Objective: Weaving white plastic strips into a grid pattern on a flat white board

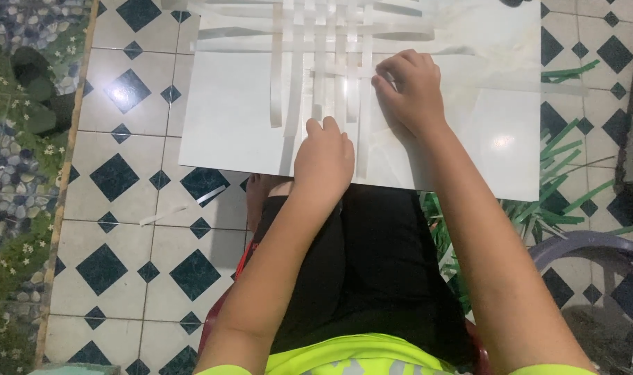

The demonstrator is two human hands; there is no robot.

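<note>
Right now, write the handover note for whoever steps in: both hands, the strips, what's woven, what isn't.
Left hand: pressing flat on the lower ends of the upright white strips, holding nothing.
Right hand: fingertips pinching a crosswise strip at the right edge of the weave.
Work sits on a white board over the lap, above the tiled floor.
Done: several crosswise strips interlaced near the top.
Left: lower parts of the upright strips hang loose, unwoven.
Green strips lie on the floor at right; one stray white strip lies at left.

One white board [226,132], two hands [323,160]
</note>
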